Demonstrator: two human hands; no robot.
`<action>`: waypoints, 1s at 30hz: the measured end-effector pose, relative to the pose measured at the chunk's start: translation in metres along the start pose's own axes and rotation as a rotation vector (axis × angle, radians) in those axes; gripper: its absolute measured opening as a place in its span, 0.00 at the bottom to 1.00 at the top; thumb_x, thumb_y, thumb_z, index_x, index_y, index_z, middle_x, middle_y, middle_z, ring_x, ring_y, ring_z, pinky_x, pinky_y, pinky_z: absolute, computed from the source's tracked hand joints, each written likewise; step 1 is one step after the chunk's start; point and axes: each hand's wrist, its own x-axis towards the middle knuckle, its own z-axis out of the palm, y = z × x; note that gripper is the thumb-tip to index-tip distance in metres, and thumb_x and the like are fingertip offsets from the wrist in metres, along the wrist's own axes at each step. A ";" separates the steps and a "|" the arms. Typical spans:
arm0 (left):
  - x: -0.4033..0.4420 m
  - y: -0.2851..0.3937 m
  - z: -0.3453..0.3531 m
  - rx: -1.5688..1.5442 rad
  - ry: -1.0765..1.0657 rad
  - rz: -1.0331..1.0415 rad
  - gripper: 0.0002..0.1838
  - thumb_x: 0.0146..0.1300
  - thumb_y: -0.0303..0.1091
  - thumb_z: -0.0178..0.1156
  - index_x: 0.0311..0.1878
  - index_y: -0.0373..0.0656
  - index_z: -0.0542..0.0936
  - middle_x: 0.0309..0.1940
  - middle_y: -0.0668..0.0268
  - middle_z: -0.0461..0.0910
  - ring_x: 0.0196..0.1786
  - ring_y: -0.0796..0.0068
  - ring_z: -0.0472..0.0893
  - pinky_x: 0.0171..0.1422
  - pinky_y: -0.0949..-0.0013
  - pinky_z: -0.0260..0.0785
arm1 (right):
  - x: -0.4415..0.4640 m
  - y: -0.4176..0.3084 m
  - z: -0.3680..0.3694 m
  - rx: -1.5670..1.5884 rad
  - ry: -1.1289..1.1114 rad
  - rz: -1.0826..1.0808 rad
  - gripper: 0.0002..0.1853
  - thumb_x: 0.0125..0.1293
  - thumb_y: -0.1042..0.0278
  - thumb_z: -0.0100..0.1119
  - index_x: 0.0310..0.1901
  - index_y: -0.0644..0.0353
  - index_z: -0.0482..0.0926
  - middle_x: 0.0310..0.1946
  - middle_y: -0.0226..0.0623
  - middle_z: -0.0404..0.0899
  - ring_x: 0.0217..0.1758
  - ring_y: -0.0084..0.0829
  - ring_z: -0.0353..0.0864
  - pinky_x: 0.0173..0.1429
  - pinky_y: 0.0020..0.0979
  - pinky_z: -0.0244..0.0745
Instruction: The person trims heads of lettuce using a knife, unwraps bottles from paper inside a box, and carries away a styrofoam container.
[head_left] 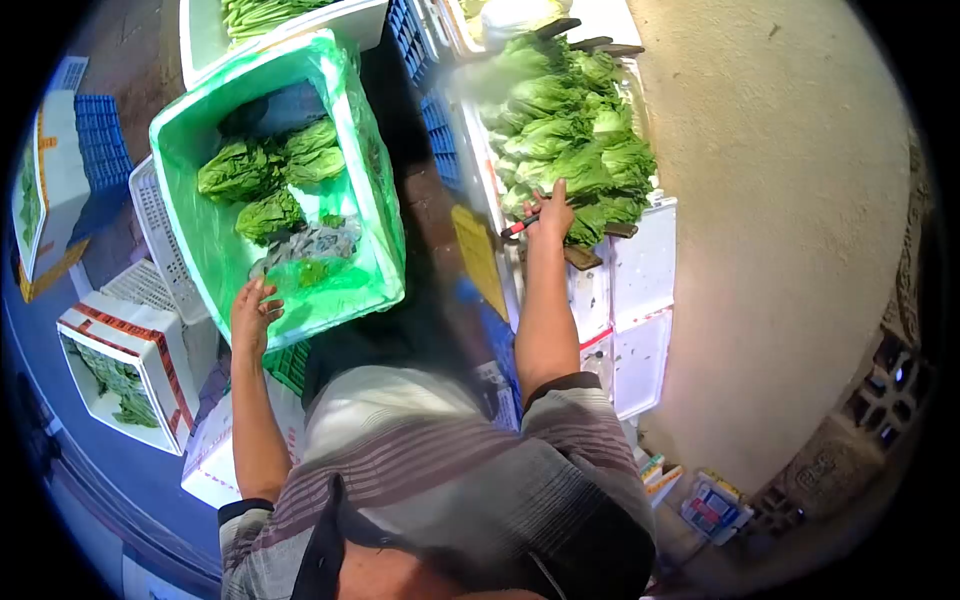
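My right hand (549, 212) reaches to the near edge of a pile of leafy green lettuce heads (565, 150). Its fingers are closed around a slim tool with a red and black handle (519, 227); I cannot make out its working end. The pile lies on a white foam box at the right. My left hand (256, 312), empty and with fingers apart, is at the near left rim of a white foam box lined with green plastic (375, 200). Inside that box are a few lettuce heads (240, 170) and a crumpled clear plastic bag (310, 245).
Beyond the lined box stands a foam box of long green vegetables (265, 18). At the left are a foam box with leafy greens (110, 380) and a blue crate (100, 140). Stacked white boxes (642, 260) stand below the lettuce pile, beside a beige wall or floor surface (770, 200).
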 end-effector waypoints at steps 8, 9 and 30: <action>0.030 -0.056 -0.033 -0.036 0.071 -0.038 0.25 0.68 0.45 0.60 0.60 0.37 0.74 0.45 0.59 0.79 0.35 0.71 0.80 0.38 0.71 0.76 | -0.060 0.039 -0.024 -0.103 -0.028 -0.237 0.20 0.73 0.60 0.51 0.55 0.70 0.73 0.47 0.51 0.80 0.24 0.34 0.76 0.31 0.34 0.79; 0.022 -0.043 -0.018 -0.042 0.110 -0.050 0.23 0.69 0.45 0.60 0.59 0.38 0.75 0.46 0.58 0.80 0.35 0.71 0.80 0.38 0.71 0.76 | -0.084 0.043 -0.015 -0.157 -0.004 -0.219 0.16 0.73 0.63 0.49 0.49 0.69 0.75 0.42 0.48 0.81 0.21 0.28 0.72 0.29 0.31 0.79; 0.291 -0.019 -0.044 1.224 0.292 0.302 0.40 0.60 0.54 0.65 0.71 0.43 0.65 0.68 0.55 0.68 0.70 0.49 0.66 0.68 0.48 0.64 | -0.126 0.135 -0.035 -0.926 -0.600 -0.022 0.13 0.70 0.67 0.58 0.52 0.61 0.74 0.34 0.37 0.80 0.21 0.18 0.71 0.30 0.24 0.76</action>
